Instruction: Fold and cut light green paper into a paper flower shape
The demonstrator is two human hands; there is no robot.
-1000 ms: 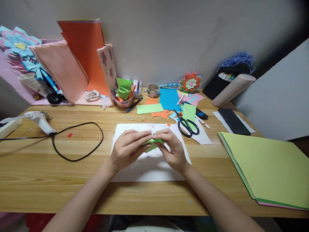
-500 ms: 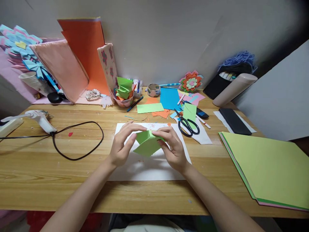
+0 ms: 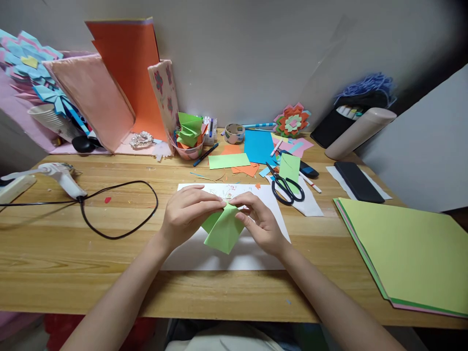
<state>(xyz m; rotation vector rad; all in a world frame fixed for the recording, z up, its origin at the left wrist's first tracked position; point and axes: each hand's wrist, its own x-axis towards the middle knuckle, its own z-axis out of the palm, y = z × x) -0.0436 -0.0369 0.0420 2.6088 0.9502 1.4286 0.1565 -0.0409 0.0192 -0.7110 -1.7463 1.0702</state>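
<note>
A folded light green paper (image 3: 225, 231) is held between both hands above a white sheet (image 3: 190, 256). My left hand (image 3: 183, 212) grips its upper left part, fingers together along the top edge, thumb hidden. My right hand (image 3: 263, 224) pinches the upper right part between thumb and fingers. The paper's folded point hangs down toward me. Just right of the white sheet's far corner lie black-handled scissors (image 3: 285, 189), partly over another green paper piece (image 3: 290, 168).
A glue gun (image 3: 64, 180) with a looped black cable (image 3: 119, 237) lies at the left. Large coloured sheets (image 3: 405, 253) and a dark phone (image 3: 358, 182) are at the right. Behind stand a cup of paper scraps (image 3: 189, 152), tape (image 3: 234, 133) and a paper flower (image 3: 292, 120).
The green paper has tilted, its point now lower and toward me. My left hand has closed in over its top edge, and my right thumb has shifted slightly on it.
</note>
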